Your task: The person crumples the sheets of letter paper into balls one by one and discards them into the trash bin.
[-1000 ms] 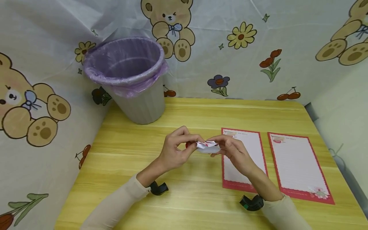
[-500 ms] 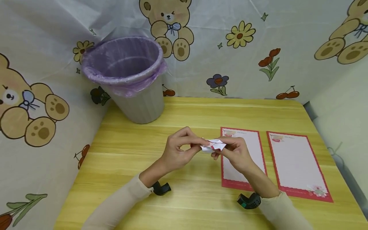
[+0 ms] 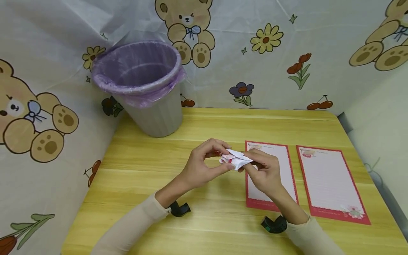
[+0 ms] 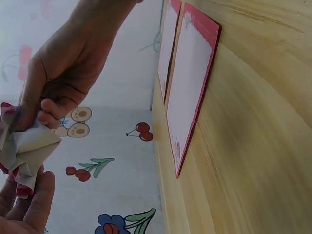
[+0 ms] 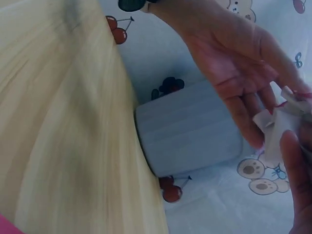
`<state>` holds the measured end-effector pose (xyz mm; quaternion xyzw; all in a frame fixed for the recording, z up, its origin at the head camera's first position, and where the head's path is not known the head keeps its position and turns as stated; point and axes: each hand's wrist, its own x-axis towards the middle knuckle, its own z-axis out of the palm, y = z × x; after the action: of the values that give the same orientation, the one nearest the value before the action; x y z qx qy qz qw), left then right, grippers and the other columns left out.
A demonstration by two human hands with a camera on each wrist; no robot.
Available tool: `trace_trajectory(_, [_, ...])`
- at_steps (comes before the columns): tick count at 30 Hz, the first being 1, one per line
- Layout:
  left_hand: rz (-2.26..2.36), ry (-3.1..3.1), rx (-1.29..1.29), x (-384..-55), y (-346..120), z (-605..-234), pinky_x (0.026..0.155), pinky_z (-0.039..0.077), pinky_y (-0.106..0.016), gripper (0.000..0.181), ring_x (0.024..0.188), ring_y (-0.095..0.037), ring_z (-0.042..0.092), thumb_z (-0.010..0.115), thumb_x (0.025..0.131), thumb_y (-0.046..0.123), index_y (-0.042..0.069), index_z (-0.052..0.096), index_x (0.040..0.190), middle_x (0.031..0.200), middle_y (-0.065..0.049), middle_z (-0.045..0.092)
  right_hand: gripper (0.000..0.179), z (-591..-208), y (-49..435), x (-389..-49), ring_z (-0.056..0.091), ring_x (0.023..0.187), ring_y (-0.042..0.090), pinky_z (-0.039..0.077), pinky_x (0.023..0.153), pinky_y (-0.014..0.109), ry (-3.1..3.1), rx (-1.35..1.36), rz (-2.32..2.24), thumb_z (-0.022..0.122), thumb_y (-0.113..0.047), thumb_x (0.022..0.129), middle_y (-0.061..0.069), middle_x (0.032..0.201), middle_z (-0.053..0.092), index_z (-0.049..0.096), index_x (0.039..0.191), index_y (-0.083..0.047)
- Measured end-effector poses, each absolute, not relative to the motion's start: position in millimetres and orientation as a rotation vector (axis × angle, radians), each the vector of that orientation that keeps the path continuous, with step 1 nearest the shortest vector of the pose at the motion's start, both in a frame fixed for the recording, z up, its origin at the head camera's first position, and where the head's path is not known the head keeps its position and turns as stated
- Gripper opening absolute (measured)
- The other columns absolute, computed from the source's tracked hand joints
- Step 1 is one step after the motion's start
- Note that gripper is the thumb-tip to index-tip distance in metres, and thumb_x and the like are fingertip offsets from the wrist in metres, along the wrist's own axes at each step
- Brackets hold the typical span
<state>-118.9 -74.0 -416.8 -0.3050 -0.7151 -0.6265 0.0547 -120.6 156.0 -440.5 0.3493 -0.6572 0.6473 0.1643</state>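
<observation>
Between both hands, above the table, is a small folded piece of white paper [image 3: 237, 160] with pink-red edges. My left hand [image 3: 201, 164] pinches its left side between thumb and fingers. On the other side my right hand [image 3: 264, 170] grips the paper's right corner with thumb and curled fingers. In the left wrist view the folded paper [image 4: 33, 145] shows creased flaps and a pointed end. The right wrist view has the paper [image 5: 282, 126] at its right edge, partly covered by fingers.
Two white sheets with red borders, a nearer one [image 3: 262, 184] and a farther-right one [image 3: 331, 180], lie flat on the wooden table [image 3: 153, 170]. A grey bin [image 3: 159, 117] with a purple liner stands at the back left. Patterned cloth [image 3: 220, 28] hangs behind.
The folded paper has turned in the hands and now shows more of its flaps. My left hand has shifted slightly right, its fingers and thumb spread wider apart around the paper.
</observation>
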Motion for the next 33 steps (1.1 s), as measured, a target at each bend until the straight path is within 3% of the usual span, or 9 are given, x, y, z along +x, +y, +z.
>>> trace_trajectory(3, [-1.856, -2.186, -0.924, -117.2, -74.0, -416.2, 0.094, 0.067, -0.035, 0.025, 0.111, -0.020, 0.076, 0.085, 0.092, 0.006, 0.013, 0.069, 0.108, 0.125, -0.010, 0.075, 0.031, -439.3, 156.6, -120.4, 0.073, 0.081, 0.009, 0.065, 0.073, 0.020, -1.859, 1.005, 1.801, 0.068, 0.029, 0.084, 0.007, 0.097, 0.081, 0.079, 0.106, 0.010])
trace_trajectory(8, [-1.813, -2.132, -0.959, -119.7, -76.8, -421.1, 0.086, 0.069, -0.035, 0.018, 0.105, -0.020, 0.076, 0.082, 0.093, 0.001, 0.010, 0.070, 0.103, 0.118, -0.013, 0.076, 0.039, -438.8, 164.4, -118.5, 0.076, 0.091, 0.009, 0.067, 0.079, 0.023, -1.978, 1.064, 1.895, 0.072, 0.026, 0.084, 0.004, 0.112, 0.079, 0.074, 0.120, 0.011])
trace_trajectory(10, [-1.808, -2.104, -0.968, -121.7, -78.4, -422.2, 0.084, 0.069, -0.036, 0.017, 0.104, -0.021, 0.077, 0.081, 0.093, -0.002, 0.009, 0.070, 0.099, 0.116, -0.015, 0.076, 0.040, -437.5, 170.0, -117.7, 0.077, 0.097, 0.011, 0.068, 0.084, 0.027, -2.034, 1.093, 2.015, 0.070, 0.022, 0.089, 0.001, 0.121, 0.075, 0.068, 0.128, 0.013])
trace_trajectory(13, [-1.793, -2.073, -1.006, -123.5, -80.5, -423.7, 0.085, 0.069, -0.036, 0.018, 0.103, -0.024, 0.077, 0.081, 0.091, -0.005, 0.008, 0.069, 0.095, 0.115, -0.017, 0.076, 0.034, -433.6, 174.4, -116.8, 0.075, 0.099, 0.014, 0.067, 0.088, 0.028, -2.133, 1.052, 2.131, 0.065, 0.012, 0.098, -0.002, 0.122, 0.073, 0.063, 0.132, 0.013])
trace_trajectory(16, [-1.720, -2.055, -1.085, -124.2, -80.6, -425.0, 0.087, 0.069, -0.033, 0.018, 0.103, -0.026, 0.077, 0.081, 0.091, -0.006, 0.008, 0.069, 0.093, 0.115, -0.017, 0.076, 0.021, -429.3, 172.7, -117.3, 0.075, 0.091, 0.015, 0.067, 0.082, 0.029, -2.226, 0.925, 2.193, 0.061, 0.003, 0.105, -0.003, 0.112, 0.074, 0.066, 0.125, 0.007])
trace_trajectory(20, [-1.593, -2.045, -1.158, -124.1, -80.3, -426.8, 0.088, 0.067, -0.029, 0.019, 0.102, -0.025, 0.077, 0.081, 0.091, -0.007, 0.009, 0.069, 0.092, 0.113, -0.014, 0.077, 0.011, -427.0, 167.6, -118.6, 0.072, 0.083, 0.015, 0.066, 0.076, 0.028, -2.268, 0.821, 2.290, 0.065, 0.004, 0.103, -0.003, 0.102, 0.074, 0.068, 0.114, 0.002])
trace_trajectory(29, [-1.581, -1.949, -1.181, -123.4, -78.1, -427.9, 0.077, 0.066, -0.024, 0.021, 0.092, -0.027, 0.080, 0.079, 0.090, -0.013, 0.006, 0.068, 0.088, 0.103, -0.017, 0.080, 0.016, -438.0, 153.5, -117.4, 0.066, 0.060, 0.013, 0.057, 0.047, 0.026, -1.901, 1.071, 2.197, 0.061, 0.021, 0.096, 0.009, 0.080, 0.065, 0.064, 0.093, 0.005])
trace_trajectory(33, [-1.652, -1.960, -1.194, -125.3, -80.3, -427.2, 0.078, 0.068, -0.027, 0.021, 0.094, -0.027, 0.080, 0.078, 0.091, -0.012, 0.006, 0.067, 0.090, 0.105, -0.018, 0.079, 0.015, -436.5, 155.1, -117.4, 0.071, 0.065, 0.013, 0.062, 0.054, 0.027, -1.869, 1.133, 2.163, 0.059, 0.019, 0.099, 0.009, 0.085, 0.071, 0.067, 0.099, 0.006])
